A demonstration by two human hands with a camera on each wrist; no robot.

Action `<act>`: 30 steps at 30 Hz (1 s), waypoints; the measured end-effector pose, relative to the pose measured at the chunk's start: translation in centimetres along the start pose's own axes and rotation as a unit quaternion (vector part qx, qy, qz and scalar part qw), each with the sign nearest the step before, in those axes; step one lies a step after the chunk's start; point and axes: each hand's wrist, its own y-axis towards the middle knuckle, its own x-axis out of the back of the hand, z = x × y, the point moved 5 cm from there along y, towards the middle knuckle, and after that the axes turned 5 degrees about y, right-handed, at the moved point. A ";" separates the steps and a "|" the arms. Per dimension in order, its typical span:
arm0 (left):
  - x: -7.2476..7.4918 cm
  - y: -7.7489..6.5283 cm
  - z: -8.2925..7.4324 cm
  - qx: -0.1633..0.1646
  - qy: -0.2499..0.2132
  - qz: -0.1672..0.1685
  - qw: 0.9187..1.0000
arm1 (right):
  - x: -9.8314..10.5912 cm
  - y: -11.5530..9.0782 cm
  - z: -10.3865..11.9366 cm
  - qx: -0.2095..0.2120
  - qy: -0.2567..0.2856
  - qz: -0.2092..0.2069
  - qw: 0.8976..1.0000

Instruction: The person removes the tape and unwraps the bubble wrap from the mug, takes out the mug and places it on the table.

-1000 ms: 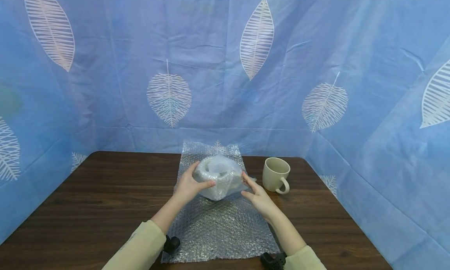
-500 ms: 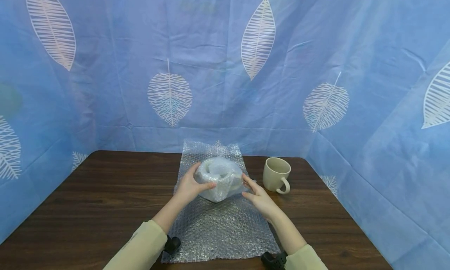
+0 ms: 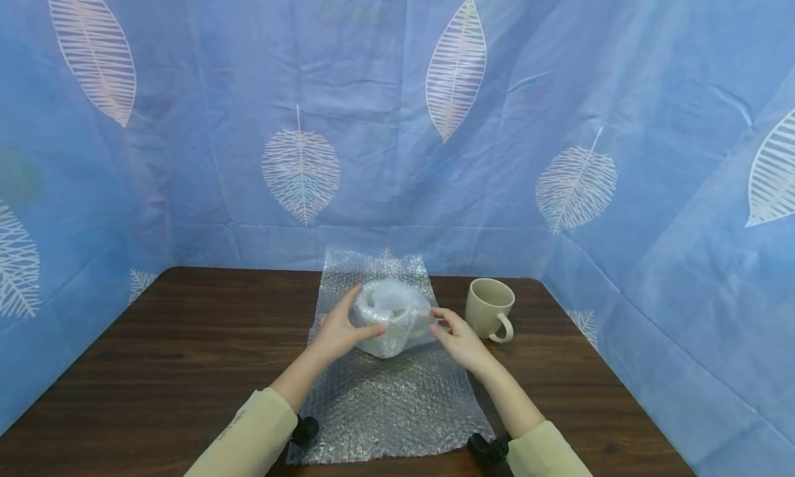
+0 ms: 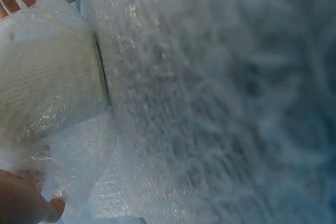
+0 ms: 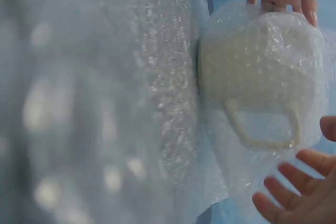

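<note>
A pale mug (image 5: 247, 72) wrapped in bubble wrap stands on a flat bubble wrap sheet (image 3: 385, 408); its handle (image 5: 262, 142) shows through the layers, pointing toward my right hand. My left hand (image 3: 338, 331) holds the left side of the wrapped bundle, thumb in front and fingers behind. On the other side is my right hand (image 3: 461, 342), its fingers spread and loosely bent. In the right wrist view these fingertips (image 5: 273, 190) lie just off the wrap below the handle.
A second, unwrapped beige mug (image 3: 487, 308) stands to the right of the sheet, handle toward the front right. The dark wooden table (image 3: 186, 366) backs onto a blue leaf-patterned curtain (image 3: 373, 118). The sheet's far end reaches up against that curtain.
The wrapped mug and my left hand have shifted slightly right. My right fingers have moved a little to the right and bent more. The second mug has stayed in place.
</note>
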 end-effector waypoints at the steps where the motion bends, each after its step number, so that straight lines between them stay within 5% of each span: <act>1: 0.0 0.0 0.0 -0.004 0.001 0.000 1.000 | 0.0 0.1 0.2 0.004 -0.020 -0.009 1.000; 10: -0.3 0.2 -0.1 -0.006 0.035 -0.012 0.999 | 0.0 1.2 3.6 0.068 -0.146 -0.045 0.986; 18: -0.3 0.3 -0.2 -0.009 0.044 -0.012 0.999 | -0.8 2.6 7.1 0.133 -0.198 0.015 0.971; 30: -0.2 0.1 0.1 -0.014 0.025 -0.005 1.000 | -2.7 4.4 8.7 0.142 -0.199 0.100 0.964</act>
